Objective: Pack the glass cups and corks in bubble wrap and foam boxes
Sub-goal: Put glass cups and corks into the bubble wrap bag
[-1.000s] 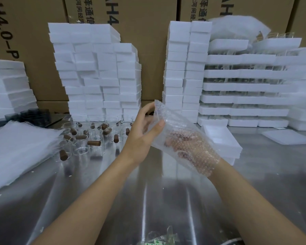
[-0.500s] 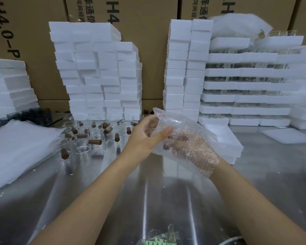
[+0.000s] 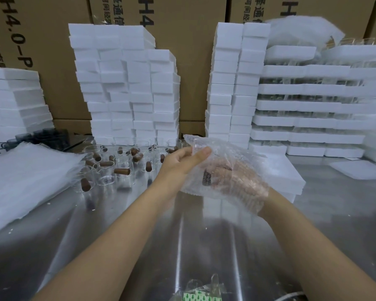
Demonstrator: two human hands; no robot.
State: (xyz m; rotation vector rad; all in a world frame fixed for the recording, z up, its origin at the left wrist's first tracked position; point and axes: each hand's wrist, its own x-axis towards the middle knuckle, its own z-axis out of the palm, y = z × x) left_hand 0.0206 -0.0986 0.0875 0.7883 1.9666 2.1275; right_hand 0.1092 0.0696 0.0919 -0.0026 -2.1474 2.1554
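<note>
Your left hand [image 3: 180, 161] pinches the bag [image 3: 232, 153] at its top edge, thumb on top, above the table [image 3: 139, 235]. Your right hand [image 3: 241, 177] is inside the bag, blurred by the wrap, so I cannot tell its grip. A cork [image 3: 206, 178] sits in the bag beside it. Cups [image 3: 109, 170] stand to the left, a foam box [image 3: 287, 172] just behind.

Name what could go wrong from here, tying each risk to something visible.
1. The left hand pinches only the upper edge of the bubble wrap bag; it may slip free.
2. The cork inside could drop out when the right hand withdraws.
3. The glass cups stand crowded near the left forearm; a swing might topple them.
</note>
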